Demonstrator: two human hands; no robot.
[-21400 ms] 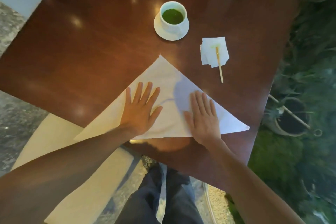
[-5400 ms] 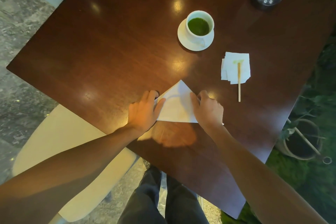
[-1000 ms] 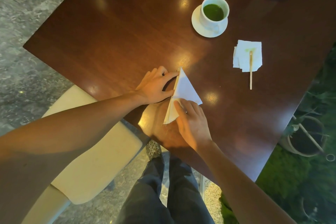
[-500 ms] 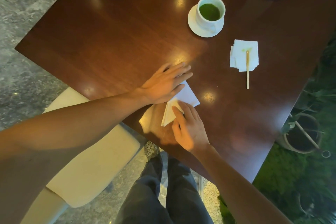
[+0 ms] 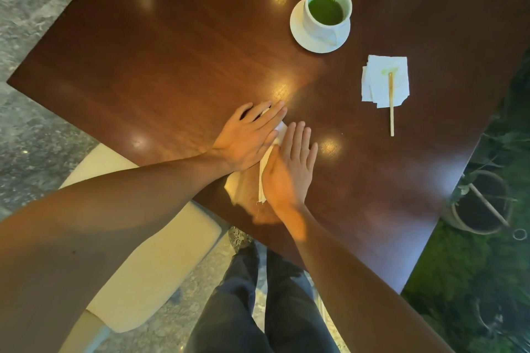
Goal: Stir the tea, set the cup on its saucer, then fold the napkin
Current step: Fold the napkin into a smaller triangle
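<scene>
Both hands, left (image 5: 246, 139) and right (image 5: 289, 163), lie flat with fingers straight on the folded napkin (image 5: 268, 162) near the table's (image 5: 172, 46) front edge, likely pressing its creases, while the cup (image 5: 327, 13) sits on its saucer (image 5: 301, 37) farther back.

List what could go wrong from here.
1. The folded napkin sits near the table edge under both flat hands, left hand and right hand; a sideways push might slide it off.
2. Its loose lower corner may spring open once the hands lift.
</scene>
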